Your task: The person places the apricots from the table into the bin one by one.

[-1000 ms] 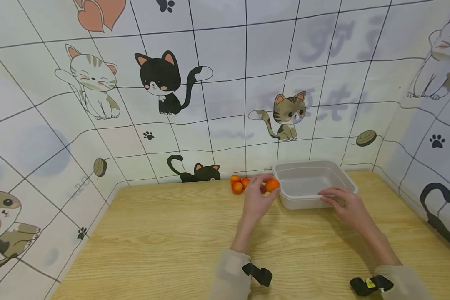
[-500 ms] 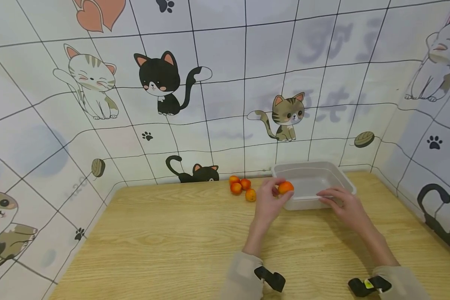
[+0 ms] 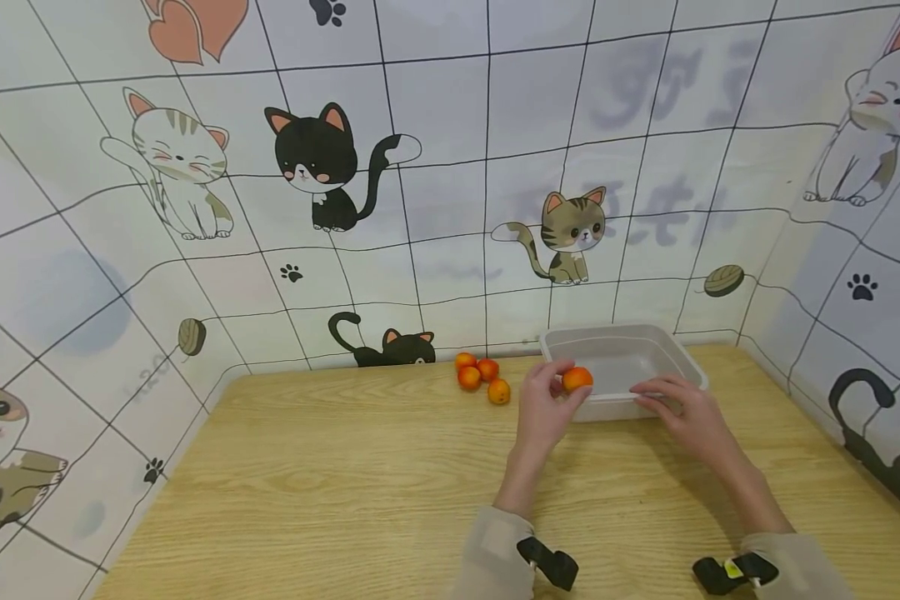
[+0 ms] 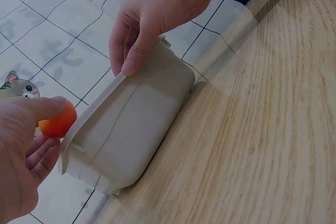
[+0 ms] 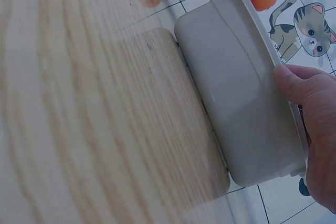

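The left hand is pinching one fruit in its fingers at the tub's near-left rim, not yet dropping it in. The right hand is gripping the front rim. Three fruits are waiting on the bench; the tub looks empty.

Soft, even light from above leaves faint shadows under the hands on the table, the head view bends at its edges, and the right wrist view is dim and blurred.
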Available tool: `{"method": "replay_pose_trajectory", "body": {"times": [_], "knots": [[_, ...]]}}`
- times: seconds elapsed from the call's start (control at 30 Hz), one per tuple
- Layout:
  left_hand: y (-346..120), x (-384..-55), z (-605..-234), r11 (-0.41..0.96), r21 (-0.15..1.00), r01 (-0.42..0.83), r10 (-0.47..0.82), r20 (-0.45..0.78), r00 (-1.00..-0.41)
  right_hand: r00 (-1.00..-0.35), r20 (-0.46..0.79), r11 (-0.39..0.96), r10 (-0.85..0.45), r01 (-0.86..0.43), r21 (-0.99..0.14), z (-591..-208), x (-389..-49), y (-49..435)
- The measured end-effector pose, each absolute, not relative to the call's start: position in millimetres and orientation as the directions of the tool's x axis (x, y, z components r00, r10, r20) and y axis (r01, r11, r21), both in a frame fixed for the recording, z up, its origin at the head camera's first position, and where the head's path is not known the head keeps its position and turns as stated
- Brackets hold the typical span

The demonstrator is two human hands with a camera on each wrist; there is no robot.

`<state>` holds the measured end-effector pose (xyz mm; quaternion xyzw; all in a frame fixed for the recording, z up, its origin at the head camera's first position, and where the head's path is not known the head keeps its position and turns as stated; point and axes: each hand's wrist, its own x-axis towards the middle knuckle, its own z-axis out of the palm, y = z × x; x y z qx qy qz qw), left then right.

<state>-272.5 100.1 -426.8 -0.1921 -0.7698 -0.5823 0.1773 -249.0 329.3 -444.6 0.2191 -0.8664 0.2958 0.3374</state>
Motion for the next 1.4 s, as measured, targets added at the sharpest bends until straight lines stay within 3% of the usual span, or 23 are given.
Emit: {"method": "replay_pose_trajectory", "body": {"times": [0.53, 1.03, 1.4], "knots": [[94.7, -272.8, -426.5, 0.274, 0.799, 0.536, 0.128, 0.522, -0.843, -0.672, 0.716, 0.737, -0.189, -0.579, -0.348, -442.9, -247.7, 328.0], [74.0, -279.9, -427.7, 0.359, 0.815, 0.455, 0.141, 0.434, -0.89, -0.675, 0.716, 0.731, -0.178, -0.578, -0.362, -443.7, -246.7, 327.0], [47.5, -294.2, -432.5, 0.456, 0.722, 0.521, 0.13, 0.525, -0.841, -0.67, 0.718, 0.719, -0.186, -0.591, -0.365, -443.8, -247.3, 327.5]]}}
